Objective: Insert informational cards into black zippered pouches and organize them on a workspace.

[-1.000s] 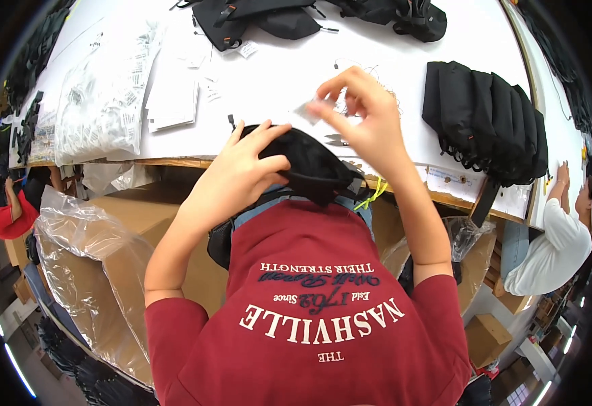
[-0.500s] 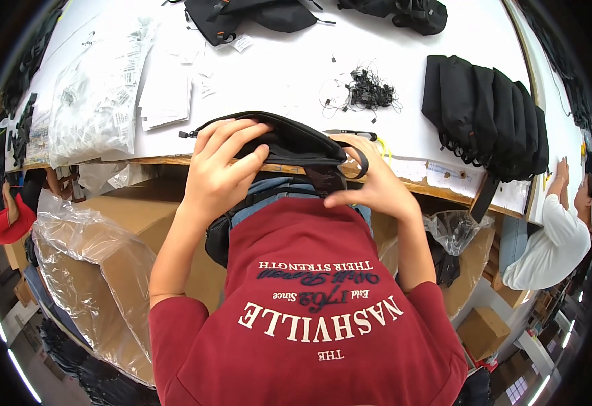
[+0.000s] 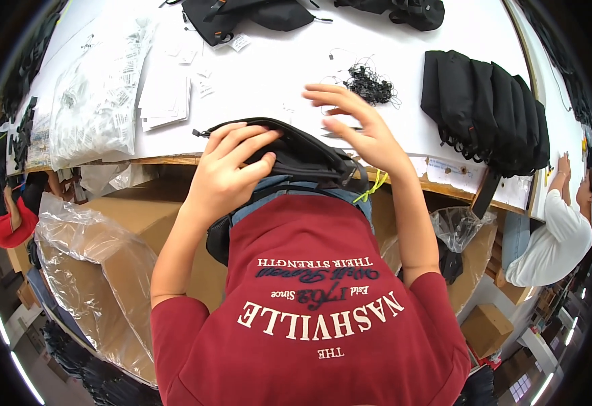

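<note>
A black zippered pouch (image 3: 302, 154) lies at the near edge of the white table (image 3: 269, 74), against my body. My left hand (image 3: 227, 169) rests on top of it, fingers curled over its upper edge, holding it. My right hand (image 3: 355, 128) hovers just past the pouch with its fingers spread and nothing in them, a little short of a small tangle of black strings (image 3: 370, 84) on the table.
A stack of black pouches (image 3: 488, 111) sits at the right. Clear plastic bags (image 3: 93, 101) and white paper tags (image 3: 167, 101) lie at the left. More black bags (image 3: 242, 15) are at the far edge. A plastic-lined cardboard box (image 3: 106, 250) stands below left. A person in white (image 3: 546, 237) works at the right.
My right hand let go of the pouch's right end and rose toward the black strings, fingers spread. My left hand stayed on the pouch.
</note>
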Demonstrator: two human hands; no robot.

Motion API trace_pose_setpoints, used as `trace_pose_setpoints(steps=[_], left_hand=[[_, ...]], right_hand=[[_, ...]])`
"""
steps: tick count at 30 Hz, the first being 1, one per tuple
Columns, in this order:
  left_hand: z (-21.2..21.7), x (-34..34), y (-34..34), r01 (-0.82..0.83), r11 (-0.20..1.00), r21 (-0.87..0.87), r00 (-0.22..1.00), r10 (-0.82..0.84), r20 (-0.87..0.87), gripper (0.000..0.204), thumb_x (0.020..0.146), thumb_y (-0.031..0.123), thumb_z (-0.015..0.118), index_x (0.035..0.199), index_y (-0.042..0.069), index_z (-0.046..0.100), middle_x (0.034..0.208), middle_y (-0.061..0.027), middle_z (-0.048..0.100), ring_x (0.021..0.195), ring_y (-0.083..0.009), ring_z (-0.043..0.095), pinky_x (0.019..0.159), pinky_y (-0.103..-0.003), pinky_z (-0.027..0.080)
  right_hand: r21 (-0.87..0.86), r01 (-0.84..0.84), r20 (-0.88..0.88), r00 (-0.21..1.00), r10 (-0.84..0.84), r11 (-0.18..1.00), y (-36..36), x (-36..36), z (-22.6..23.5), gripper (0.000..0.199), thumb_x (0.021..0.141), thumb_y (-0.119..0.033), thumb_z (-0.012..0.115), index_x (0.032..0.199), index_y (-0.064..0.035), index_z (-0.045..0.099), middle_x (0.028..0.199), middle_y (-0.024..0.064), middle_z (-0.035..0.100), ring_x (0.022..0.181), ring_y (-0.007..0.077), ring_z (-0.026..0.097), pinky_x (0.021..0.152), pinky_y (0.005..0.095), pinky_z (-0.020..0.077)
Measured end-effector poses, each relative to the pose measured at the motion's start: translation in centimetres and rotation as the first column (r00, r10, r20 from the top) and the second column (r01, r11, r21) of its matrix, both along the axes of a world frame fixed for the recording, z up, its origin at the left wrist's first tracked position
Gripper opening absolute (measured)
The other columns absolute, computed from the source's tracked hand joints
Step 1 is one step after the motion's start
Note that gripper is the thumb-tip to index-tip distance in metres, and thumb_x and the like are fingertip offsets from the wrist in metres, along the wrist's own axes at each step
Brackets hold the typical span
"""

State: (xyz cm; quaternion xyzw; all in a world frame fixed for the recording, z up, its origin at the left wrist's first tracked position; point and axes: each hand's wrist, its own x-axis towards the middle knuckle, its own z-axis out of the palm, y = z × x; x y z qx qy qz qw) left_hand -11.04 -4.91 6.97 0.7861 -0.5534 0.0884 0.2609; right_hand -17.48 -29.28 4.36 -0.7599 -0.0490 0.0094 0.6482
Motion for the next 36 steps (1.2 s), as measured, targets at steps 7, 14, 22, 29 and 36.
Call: trace_pose_setpoints(steps=[7, 14, 22, 29, 36], left_hand=[[0.2, -0.6, -0.2, 0.078, 0.997, 0.027, 0.997, -0.078, -0.006, 0.009, 0.073, 0.006, 0.064, 0.080, 0.008, 0.060, 0.106, -0.0059, 0.064, 0.102, -0.0223, 0.058, 0.093, -0.039, 0.043], [0.1, -1.0, 0.1, 0.038, 0.998, 0.060, 0.999, -0.037, -0.009, 0.011, 0.071, 0.004, 0.064, 0.081, 0.007, 0.060, 0.107, -0.0070, 0.064, 0.102, -0.0238, 0.058, 0.093, -0.041, 0.043], [-0.4, -0.5, 0.3, -0.062, 0.998, -0.013, 0.988, 0.060, -0.143, 0.024, 0.065, -0.003, 0.068, 0.086, -0.001, 0.059, 0.099, -0.0106, 0.068, 0.095, -0.0261, 0.062, 0.086, -0.039, 0.042], [-1.2, 0.1, 1.6, -0.224, 0.970, 0.091, 0.864, 0.240, -0.442, 0.013, 0.083, 0.003, 0.060, 0.094, -0.001, 0.055, 0.109, -0.0148, 0.062, 0.088, -0.0331, 0.059, 0.080, -0.036, 0.047], [-1.5, -0.5, 2.9, 0.021, 0.929, 0.368, 0.580, 0.289, -0.762, 0.013, 0.089, 0.011, 0.055, 0.095, 0.001, 0.050, 0.079, -0.0177, 0.053, 0.073, -0.0329, 0.052, 0.069, -0.036, 0.043]], right_hand=[[0.095, -0.164, -0.121, 0.977, 0.175, 0.982, 1.2, 1.8, -0.5, 0.019, 0.092, -0.017, 0.055, 0.102, -0.0024, 0.062, 0.093, 0.0014, 0.063, 0.081, 0.0100, 0.056, 0.074, 0.0251, 0.0454], [-0.621, 0.567, 0.394, 0.823, -0.409, 0.542, -1.9, 0.0, -2.7, 0.025, 0.088, -0.019, 0.060, 0.109, -0.0039, 0.061, 0.096, 0.0069, 0.064, 0.085, 0.0153, 0.059, 0.075, 0.0287, 0.0467], [-0.215, 0.190, -0.090, 0.973, -0.213, 0.958, 3.1, -6.7, -2.0, 0.045, 0.074, -0.020, 0.076, 0.114, -0.0063, 0.059, 0.112, 0.0100, 0.058, 0.105, 0.0267, 0.055, 0.092, 0.0343, 0.0419], [0.134, 0.172, -0.400, 0.911, -0.105, 0.976, -0.1, -6.5, -1.9, 0.015, 0.082, -0.009, 0.069, 0.092, 0.0008, 0.067, 0.074, -0.0001, 0.064, 0.064, 0.0029, 0.054, 0.058, 0.0187, 0.0417], [0.749, 0.234, -0.314, 0.949, 0.020, 0.620, -3.2, -8.2, -5.0, 0.050, 0.086, -0.027, 0.064, 0.127, -0.0034, 0.048, 0.091, 0.0129, 0.067, 0.073, 0.0152, 0.064, 0.067, 0.0258, 0.0501]])
